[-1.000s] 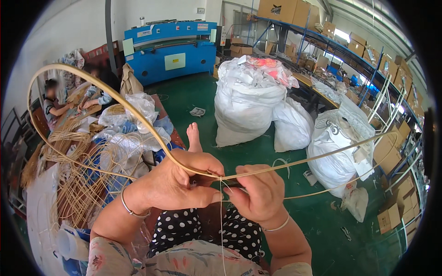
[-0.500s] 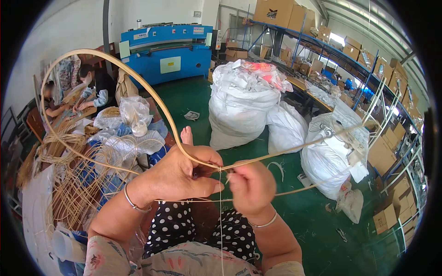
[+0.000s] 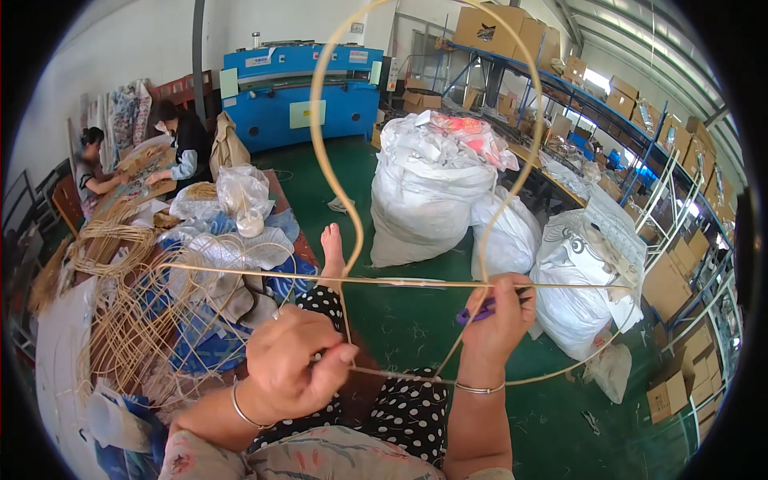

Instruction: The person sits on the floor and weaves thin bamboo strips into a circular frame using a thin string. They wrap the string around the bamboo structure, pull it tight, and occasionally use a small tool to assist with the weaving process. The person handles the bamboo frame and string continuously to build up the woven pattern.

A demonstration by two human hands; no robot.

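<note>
While sacks [image 3: 432, 192] crowd the floor [image 3: 552, 432], hoops [image 3: 318, 136] are held

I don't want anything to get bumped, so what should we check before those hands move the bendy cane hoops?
1. Right hand has a grip on the bent cane hoops: ok.
2. Purple item is held in the right hand: ok.
3. Left hand has a grip too: cannot tell; the thumb and finger hide it.
4. Hoops are clear of the white sacks: cannot tell; they overlap in view.
5. Foot is covered: not ok; it's bare.
</note>
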